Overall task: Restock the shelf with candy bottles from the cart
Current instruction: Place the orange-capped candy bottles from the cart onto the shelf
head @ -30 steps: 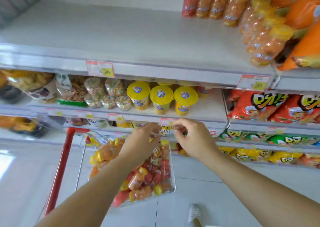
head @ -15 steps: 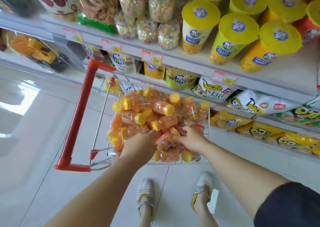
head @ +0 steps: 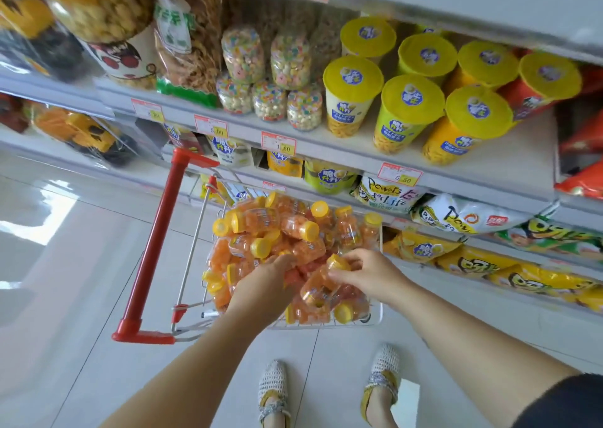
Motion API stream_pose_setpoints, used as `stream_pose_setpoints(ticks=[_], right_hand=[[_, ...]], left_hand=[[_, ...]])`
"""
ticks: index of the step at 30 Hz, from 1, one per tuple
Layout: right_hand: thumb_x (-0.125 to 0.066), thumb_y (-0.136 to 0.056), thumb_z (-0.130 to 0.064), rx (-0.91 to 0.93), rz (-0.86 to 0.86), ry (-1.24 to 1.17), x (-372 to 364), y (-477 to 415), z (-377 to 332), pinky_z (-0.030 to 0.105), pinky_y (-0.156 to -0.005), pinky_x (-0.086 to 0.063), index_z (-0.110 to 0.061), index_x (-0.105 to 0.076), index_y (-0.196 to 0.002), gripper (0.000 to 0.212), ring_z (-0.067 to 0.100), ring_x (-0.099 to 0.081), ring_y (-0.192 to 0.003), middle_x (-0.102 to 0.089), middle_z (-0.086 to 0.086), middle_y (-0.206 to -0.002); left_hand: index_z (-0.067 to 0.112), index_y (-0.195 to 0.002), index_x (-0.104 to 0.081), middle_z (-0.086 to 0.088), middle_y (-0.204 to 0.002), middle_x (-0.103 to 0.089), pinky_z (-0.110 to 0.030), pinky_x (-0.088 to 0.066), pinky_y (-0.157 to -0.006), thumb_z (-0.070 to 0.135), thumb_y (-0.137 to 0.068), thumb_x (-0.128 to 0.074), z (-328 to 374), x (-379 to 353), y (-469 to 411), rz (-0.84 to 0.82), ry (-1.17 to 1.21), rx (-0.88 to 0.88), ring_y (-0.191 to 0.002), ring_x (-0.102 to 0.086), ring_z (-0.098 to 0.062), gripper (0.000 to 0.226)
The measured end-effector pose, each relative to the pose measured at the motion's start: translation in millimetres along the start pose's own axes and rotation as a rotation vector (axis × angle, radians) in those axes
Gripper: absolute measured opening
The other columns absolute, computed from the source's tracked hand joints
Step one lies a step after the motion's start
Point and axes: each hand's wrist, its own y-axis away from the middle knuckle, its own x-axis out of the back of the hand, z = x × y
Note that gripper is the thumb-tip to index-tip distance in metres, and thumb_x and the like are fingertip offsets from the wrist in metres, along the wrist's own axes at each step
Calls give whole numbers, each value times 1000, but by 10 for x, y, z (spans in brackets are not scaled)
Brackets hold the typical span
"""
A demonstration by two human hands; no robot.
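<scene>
A small wire cart (head: pixel 375 320) with a red handle (head: pixel 153 248) stands on the floor below me, heaped with several orange candy bottles (head: pixel 280 228) with yellow caps. My left hand (head: pixel 261 287) reaches down into the pile, its fingers buried among the bottles, and what it holds is hidden. My right hand (head: pixel 368 274) pinches the yellow-capped neck of one candy bottle (head: pixel 318 289) at the near right of the heap. The shelf (head: pixel 359 156) runs across the view just beyond the cart.
Yellow-lidded snack cups (head: pixel 408 111), jars of coloured sweets (head: pixel 267 101) and bagged snacks (head: pixel 456 215) fill the shelves. Price tags (head: pixel 279 143) line the shelf edges. My two feet in knitted shoes (head: pixel 274 391) stand on the pale tiled floor behind the cart.
My view dropped from the upper shelves to the cart. Both hands went down from the shelf edge into the bottle pile, and my right hand took hold of one bottle.
</scene>
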Motion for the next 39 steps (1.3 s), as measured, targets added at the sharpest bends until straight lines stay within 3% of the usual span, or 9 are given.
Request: stream_pose_setpoints(ticks=[5,11,18,22,24,29,33,36,39], right_hand=[[-83,-72,-49,160,128,-27,576,372,-233,30,-89,-49,-34,-59,-113,50,6,-62,-102,-65,-14,-111],[-84,-73,-41,247,248,-70,897,446,-321,26,-83,-49,-36,-59,-111,45,3,-62,-95,-66,-16,-106],[-83,-76,-35,256,262,-83,956,470,-191,21,-76,-48,-35,-60,-107,38,2,-63,-91,-66,-18,-103],[-83,-77,-33,261,258,-107,995,551,-208,23,-77,-48,-38,-59,-101,35,5,-63,-93,-65,-17,-104],[-84,-76,-34,269,265,-117,1052,654,-255,26,-83,-50,-40,-58,-99,35,6,-64,-95,-66,-18,-105],[-83,-77,-27,338,294,-146,1414,1149,-501,29,-86,-55,-35,-61,-102,34,5,-68,-91,-70,-13,-102],[-82,-78,-26,446,422,-104,1855,1678,-784,17,-76,-54,-35,-59,-105,37,-4,-66,-85,-68,-14,-104],[-82,-77,-31,545,563,-92,2205,2071,-978,24,-82,-53,-36,-58,-102,35,2,-67,-87,-68,-14,-102],[-81,-76,-33,650,751,-62,2524,2375,-1152,26,-75,-54,-35,-58,-98,31,8,-67,-82,-69,-11,-98]], left_hand=[[39,-135,-47,9,-126,-59,-33,-56,-60,25,-88,-54,59,96,-192,59,-107,47,-90,-65,-15,50],[26,-139,-46,2,-138,-53,-42,-42,-100,21,-96,-50,57,-154,-476,59,-495,30,-127,-48,-25,44],[23,-136,-46,2,-125,-61,-38,-45,-94,21,-92,-55,38,-316,-621,111,-551,20,-117,-56,-23,45],[21,-124,-49,1,-113,-59,-34,-53,-76,44,-80,-70,117,-149,-477,24,-447,70,-102,-61,-22,54],[21,-124,-53,1,-113,-56,-32,-54,-66,42,-80,-70,195,77,-350,-67,-336,94,-92,-62,-19,52],[27,-119,-62,6,-106,-62,-30,-59,-64,37,-81,-66,740,963,110,-180,-46,-42,-73,-66,-10,40],[28,-105,-64,6,-92,-60,-24,-48,-51,37,-88,-65,1580,1832,499,-50,134,-307,-60,-59,-9,19],[37,-98,-65,10,-95,-64,-16,-45,-58,44,-80,-63,2134,2368,717,58,258,-472,-71,-59,-2,20],[39,-101,-66,10,-96,-66,-30,-53,-65,48,-71,-60,2618,2706,768,144,360,-582,-78,-64,-12,31]])
